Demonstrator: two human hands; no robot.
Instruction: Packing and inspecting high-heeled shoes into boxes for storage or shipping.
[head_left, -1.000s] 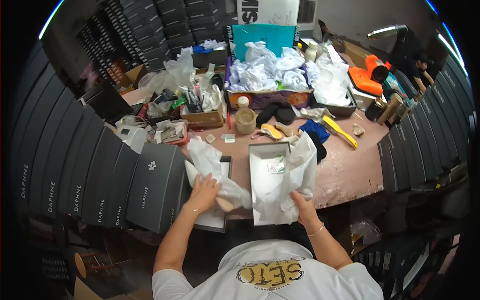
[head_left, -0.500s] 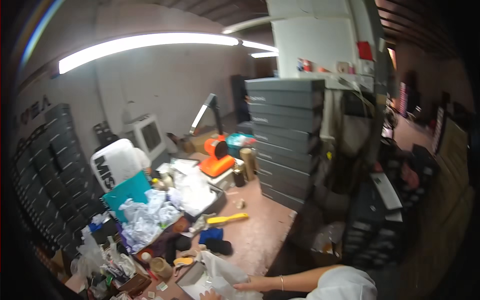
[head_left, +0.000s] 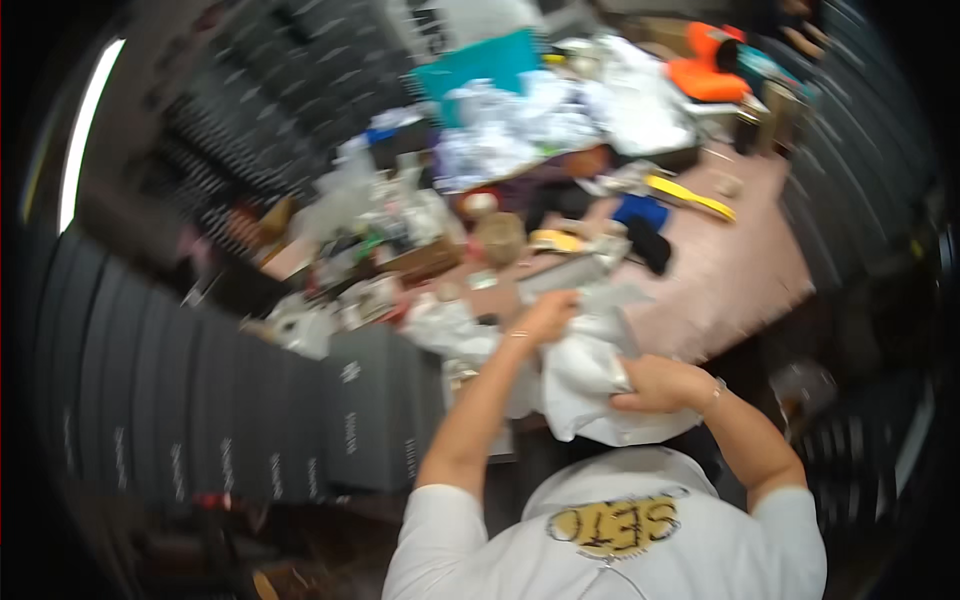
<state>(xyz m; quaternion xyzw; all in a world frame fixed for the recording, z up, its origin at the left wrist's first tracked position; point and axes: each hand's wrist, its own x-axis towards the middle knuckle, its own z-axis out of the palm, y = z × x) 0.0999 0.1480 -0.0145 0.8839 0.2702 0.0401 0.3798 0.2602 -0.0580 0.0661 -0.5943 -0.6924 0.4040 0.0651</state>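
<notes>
Close to my body, over the table's near edge, a sheet of white tissue paper (head_left: 580, 385) hangs loose and creased. My right hand (head_left: 655, 383) grips its right side, with the fingers closed on it. At the far left side of the sheet, my left hand (head_left: 548, 316) is closed on the paper, slightly blurred by motion. Just beyond the left hand lies an open grey box (head_left: 570, 277), partly covered by the paper. What the box holds is hidden.
On the pink table (head_left: 735, 285) lie a yellow-handled brush (head_left: 692, 198), a blue cloth (head_left: 640, 211) and a black item (head_left: 650, 246). Crumpled white paper (head_left: 520, 130) is heaped farther back. Grey boxes (head_left: 370, 400) line the left; an orange lamp base (head_left: 706, 78) stands at the back.
My view has swung down and to the left, bringing both forearms and my white shirt into sight. The tissue paper is now drawn nearer my body, off the box.
</notes>
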